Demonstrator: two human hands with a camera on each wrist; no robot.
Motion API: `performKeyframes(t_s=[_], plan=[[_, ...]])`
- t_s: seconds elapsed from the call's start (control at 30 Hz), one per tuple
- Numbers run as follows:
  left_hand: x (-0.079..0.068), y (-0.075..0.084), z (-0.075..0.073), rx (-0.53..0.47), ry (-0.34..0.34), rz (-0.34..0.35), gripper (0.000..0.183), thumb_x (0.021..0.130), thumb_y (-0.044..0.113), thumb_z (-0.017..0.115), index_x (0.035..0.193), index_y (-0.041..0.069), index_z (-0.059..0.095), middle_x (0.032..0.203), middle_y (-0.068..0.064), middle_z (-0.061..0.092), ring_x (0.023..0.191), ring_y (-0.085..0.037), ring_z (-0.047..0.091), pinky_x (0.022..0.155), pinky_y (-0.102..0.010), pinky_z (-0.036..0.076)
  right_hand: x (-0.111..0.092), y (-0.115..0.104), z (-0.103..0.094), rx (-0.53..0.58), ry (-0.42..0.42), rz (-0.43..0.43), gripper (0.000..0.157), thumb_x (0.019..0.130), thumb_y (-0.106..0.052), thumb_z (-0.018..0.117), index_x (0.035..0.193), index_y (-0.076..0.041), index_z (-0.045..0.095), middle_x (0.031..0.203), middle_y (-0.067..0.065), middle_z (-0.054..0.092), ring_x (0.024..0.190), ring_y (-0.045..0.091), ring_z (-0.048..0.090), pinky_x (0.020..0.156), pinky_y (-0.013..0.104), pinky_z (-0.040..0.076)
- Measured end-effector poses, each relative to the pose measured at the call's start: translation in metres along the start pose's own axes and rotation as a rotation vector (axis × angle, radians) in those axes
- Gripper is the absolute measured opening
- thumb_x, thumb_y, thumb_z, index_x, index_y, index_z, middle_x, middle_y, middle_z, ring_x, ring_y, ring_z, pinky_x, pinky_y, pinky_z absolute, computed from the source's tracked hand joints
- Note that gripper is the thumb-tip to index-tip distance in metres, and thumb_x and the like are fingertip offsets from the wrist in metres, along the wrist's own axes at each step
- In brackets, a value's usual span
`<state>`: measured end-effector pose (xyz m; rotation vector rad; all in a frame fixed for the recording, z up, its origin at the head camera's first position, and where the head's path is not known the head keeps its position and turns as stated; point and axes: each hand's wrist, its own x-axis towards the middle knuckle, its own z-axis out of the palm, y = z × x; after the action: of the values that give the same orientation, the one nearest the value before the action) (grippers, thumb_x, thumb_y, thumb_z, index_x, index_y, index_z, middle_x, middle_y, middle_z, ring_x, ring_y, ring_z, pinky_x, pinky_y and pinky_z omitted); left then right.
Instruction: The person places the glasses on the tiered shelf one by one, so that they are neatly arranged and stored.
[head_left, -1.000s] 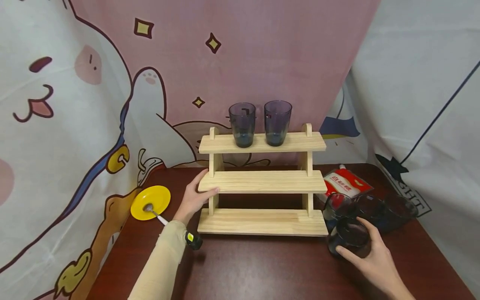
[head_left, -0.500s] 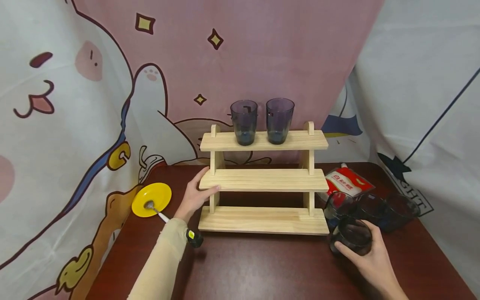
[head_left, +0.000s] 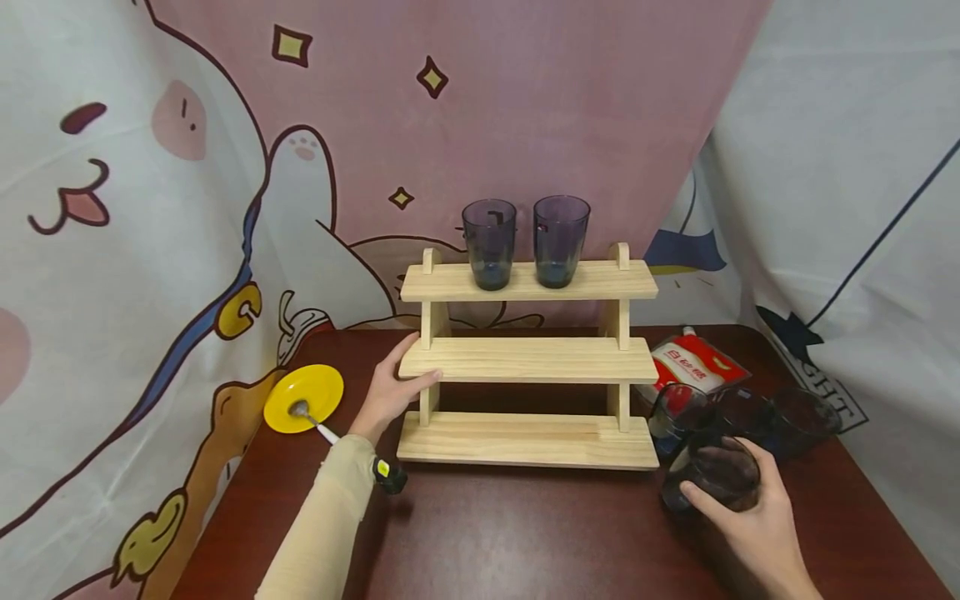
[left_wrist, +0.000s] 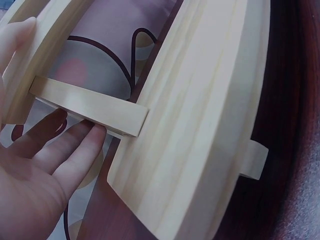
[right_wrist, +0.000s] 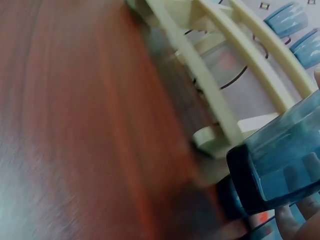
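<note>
A three-tier wooden display shelf (head_left: 528, 360) stands mid-table. My left hand (head_left: 390, 396) grips its left end, the thumb on the middle board and the fingers (left_wrist: 82, 155) against the side upright in the left wrist view. At the right, my right hand (head_left: 757, 512) holds a dark tinted glass (head_left: 712, 471) between thumb and fingers. That glass looks tilted, its base (right_wrist: 245, 180) turned toward the table in the right wrist view. Two similar glasses, one on the left (head_left: 490, 246) and one on the right (head_left: 561, 243), stand upright on the top board.
Behind the held glass several more dark glasses (head_left: 802, 421) are grouped on the brown table (head_left: 525, 533). A red and white pouch (head_left: 697, 367) lies behind them. At the left is a yellow plate (head_left: 318, 383) with a spoon (head_left: 318, 427). Printed cloth hangs behind.
The right hand and its glass have shifted slightly to the right, and the glass has tipped more. My left hand keeps its place on the shelf; the view has moved slightly.
</note>
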<state>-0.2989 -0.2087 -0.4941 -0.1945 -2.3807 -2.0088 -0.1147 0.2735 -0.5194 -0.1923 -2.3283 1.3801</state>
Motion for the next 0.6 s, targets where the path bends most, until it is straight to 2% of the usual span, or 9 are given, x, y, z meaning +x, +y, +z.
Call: performKeyframes(t_s=[0.17, 0.33, 0.53, 0.6], plan=[[0.000, 0.000, -0.002, 0.013, 0.004, 0.000, 0.084, 0.087, 0.026, 0.090, 0.156, 0.042, 0.047, 0.150, -0.010, 0.056, 0.114, -0.034, 0.068, 0.083, -0.047, 0.063, 0.002, -0.020, -0.006, 0.057, -0.020, -0.012, 0.088, 0.084, 0.004, 0.087, 0.155, -0.014, 0.037, 0.126, -0.014, 0.061, 0.110, -0.005, 0.061, 0.083, 0.007, 0.051], [-0.001, 0.001, -0.001, 0.010, 0.002, -0.001, 0.084, 0.087, 0.026, 0.090, 0.156, 0.042, 0.047, 0.151, -0.010, 0.056, 0.115, -0.035, 0.068, 0.084, -0.047, 0.063, 0.006, -0.044, -0.006, 0.073, -0.048, -0.070, 0.088, 0.086, 0.009, 0.082, 0.158, -0.013, 0.037, 0.128, -0.010, 0.061, 0.114, -0.002, 0.061, 0.089, 0.008, 0.051], [-0.001, 0.003, 0.000, 0.003, 0.001, -0.012, 0.085, 0.087, 0.024, 0.090, 0.158, 0.041, 0.045, 0.153, -0.010, 0.054, 0.115, -0.035, 0.068, 0.084, -0.048, 0.063, 0.015, -0.065, 0.002, 0.272, -0.104, -0.160, 0.085, 0.083, 0.021, 0.076, 0.156, -0.002, 0.041, 0.128, 0.003, 0.065, 0.117, 0.007, 0.064, 0.093, 0.011, 0.052], [-0.002, 0.004, 0.000, -0.004, -0.002, -0.018, 0.086, 0.088, 0.023, 0.089, 0.159, 0.040, 0.044, 0.155, -0.011, 0.052, 0.115, -0.035, 0.067, 0.084, -0.049, 0.063, 0.018, -0.072, 0.007, 0.332, -0.126, -0.170, 0.083, 0.082, 0.022, 0.076, 0.155, -0.002, 0.043, 0.129, 0.004, 0.065, 0.118, 0.010, 0.064, 0.093, 0.012, 0.053]])
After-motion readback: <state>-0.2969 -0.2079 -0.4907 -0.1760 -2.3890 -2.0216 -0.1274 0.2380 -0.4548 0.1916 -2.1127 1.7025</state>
